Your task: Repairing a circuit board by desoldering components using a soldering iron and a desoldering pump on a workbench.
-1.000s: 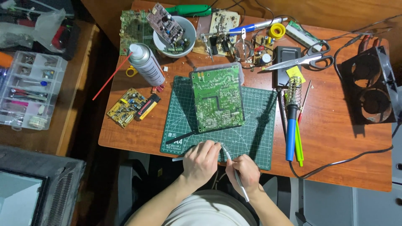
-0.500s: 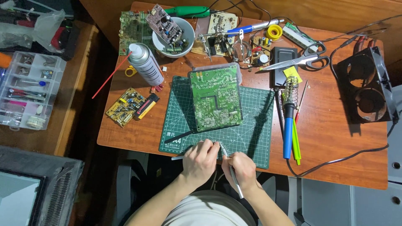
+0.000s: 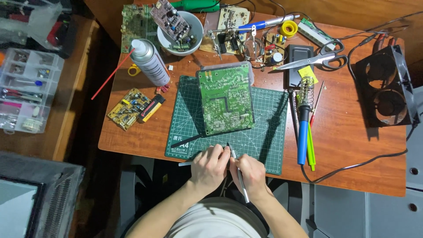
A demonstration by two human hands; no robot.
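My left hand (image 3: 209, 166) and my right hand (image 3: 252, 172) meet at the near edge of the green cutting mat (image 3: 264, 132). Both close around a thin silver pen-like tool (image 3: 240, 178); its dark tip pokes up between my fingers, its shaft runs back toward my body. A thin white stick (image 3: 185, 164) juts left from under my left hand. A large green circuit board (image 3: 225, 99) lies on the mat just beyond my hands, solder side up.
A spray can (image 3: 149, 61) with a red straw, a small yellow board (image 3: 129, 108), a white bowl (image 3: 196, 33) holding a board, scissors (image 3: 315, 59), a blue-handled soldering iron (image 3: 303, 128) and a black twin fan (image 3: 385, 86) sit on the wooden table (image 3: 352, 150). A clear parts box (image 3: 26, 90) stands left.
My hands have stayed together at the mat's near edge, turning the silver tool slightly between the fingers. Nothing else on the table has moved.
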